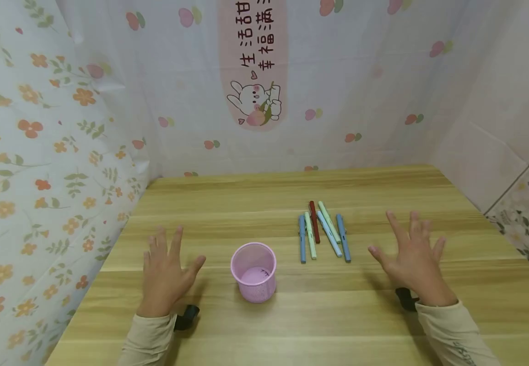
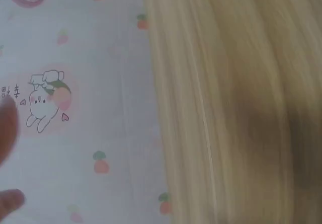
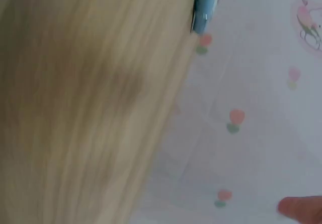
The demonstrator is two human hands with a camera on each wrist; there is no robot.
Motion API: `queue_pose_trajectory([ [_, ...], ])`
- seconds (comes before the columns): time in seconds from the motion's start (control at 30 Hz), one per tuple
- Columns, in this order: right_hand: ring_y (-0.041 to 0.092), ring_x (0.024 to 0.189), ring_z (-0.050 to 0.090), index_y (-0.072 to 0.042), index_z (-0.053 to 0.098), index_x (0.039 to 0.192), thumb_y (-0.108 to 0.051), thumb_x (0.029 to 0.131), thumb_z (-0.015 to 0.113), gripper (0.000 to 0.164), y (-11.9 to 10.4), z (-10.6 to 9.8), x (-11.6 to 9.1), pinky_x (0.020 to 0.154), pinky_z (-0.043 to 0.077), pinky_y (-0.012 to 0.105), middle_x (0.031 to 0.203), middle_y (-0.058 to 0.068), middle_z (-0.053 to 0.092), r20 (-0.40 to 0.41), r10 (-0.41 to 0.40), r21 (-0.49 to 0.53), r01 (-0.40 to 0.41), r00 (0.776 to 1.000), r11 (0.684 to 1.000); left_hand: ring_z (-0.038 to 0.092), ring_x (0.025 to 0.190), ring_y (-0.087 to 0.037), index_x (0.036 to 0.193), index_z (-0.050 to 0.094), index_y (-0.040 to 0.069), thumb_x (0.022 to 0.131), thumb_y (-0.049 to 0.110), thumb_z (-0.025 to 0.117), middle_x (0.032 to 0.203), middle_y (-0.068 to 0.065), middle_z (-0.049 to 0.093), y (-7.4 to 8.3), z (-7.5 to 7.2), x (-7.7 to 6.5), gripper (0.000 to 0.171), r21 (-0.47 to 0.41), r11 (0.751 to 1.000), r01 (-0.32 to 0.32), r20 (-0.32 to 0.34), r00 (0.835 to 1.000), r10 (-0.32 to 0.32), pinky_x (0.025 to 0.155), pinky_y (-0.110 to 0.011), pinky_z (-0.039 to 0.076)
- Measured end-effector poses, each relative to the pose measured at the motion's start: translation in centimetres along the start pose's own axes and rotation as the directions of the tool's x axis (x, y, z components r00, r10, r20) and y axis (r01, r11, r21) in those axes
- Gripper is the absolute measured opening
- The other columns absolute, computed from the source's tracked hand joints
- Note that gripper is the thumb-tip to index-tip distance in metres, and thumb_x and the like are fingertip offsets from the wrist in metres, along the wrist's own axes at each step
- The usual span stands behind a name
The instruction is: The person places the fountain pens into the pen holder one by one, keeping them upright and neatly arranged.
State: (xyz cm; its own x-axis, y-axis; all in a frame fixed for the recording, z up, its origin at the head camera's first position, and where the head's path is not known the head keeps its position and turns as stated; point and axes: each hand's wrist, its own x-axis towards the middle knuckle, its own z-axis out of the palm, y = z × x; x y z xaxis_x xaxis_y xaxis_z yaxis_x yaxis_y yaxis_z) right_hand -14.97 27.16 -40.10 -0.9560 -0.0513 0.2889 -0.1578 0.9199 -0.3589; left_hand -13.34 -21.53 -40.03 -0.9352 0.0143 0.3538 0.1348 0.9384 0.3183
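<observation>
My left hand (image 1: 166,274) is spread over the left part of the table, holding nothing. To its right stands an upright pink mesh pen cup (image 1: 257,292); part of that cup also shows at the top left of the left wrist view. Several capped pens lie side by side right of the cup: a blue pen (image 1: 302,244), a light green pen (image 1: 310,236), a dark red pen (image 1: 315,223), a light blue pen (image 1: 329,234), another green pen (image 1: 330,222) and another blue pen (image 1: 344,239). Fingers spread, my right hand (image 1: 414,259) is beyond the pens on the right, touching none.
The wooden table (image 1: 264,335) reaches back to a printed white curtain (image 1: 177,91) with a rabbit picture. A flowered cloth (image 1: 45,203) hangs along the left side, and a pale cloth (image 1: 498,91) on the right. Each wrist wears a black strap piece.
</observation>
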Motion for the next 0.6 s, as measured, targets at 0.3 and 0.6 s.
queue_pose_trajectory([
  [0.3,0.063,0.127,0.024,-0.006,0.008,0.155,-0.045,0.095,0.058,0.087,0.2,-0.1,1.7,0.093,0.021,0.080,0.150,0.037,0.019,0.157,0.056,0.269,-0.098,0.986,0.958,0.026,0.135,-0.052,0.154,0.008,0.003,0.083,0.068,0.058,0.153,-0.030,0.020,1.2,1.6,0.0,0.108,-0.573,0.815,-0.088,-0.008,0.995,0.102,0.104,-0.065,0.029],
  [0.6,0.052,0.119,0.044,0.002,0.021,0.149,-0.047,0.097,0.053,0.079,0.4,0.7,3.9,0.087,0.048,0.059,0.137,0.034,0.039,0.253,0.121,0.482,-0.233,0.960,0.845,0.030,0.132,-0.054,0.153,0.011,0.003,0.070,0.068,0.070,0.149,-0.032,0.027,3.4,4.2,-0.2,0.121,-0.842,0.509,-0.177,-0.041,0.963,0.266,0.105,-0.055,0.032],
])
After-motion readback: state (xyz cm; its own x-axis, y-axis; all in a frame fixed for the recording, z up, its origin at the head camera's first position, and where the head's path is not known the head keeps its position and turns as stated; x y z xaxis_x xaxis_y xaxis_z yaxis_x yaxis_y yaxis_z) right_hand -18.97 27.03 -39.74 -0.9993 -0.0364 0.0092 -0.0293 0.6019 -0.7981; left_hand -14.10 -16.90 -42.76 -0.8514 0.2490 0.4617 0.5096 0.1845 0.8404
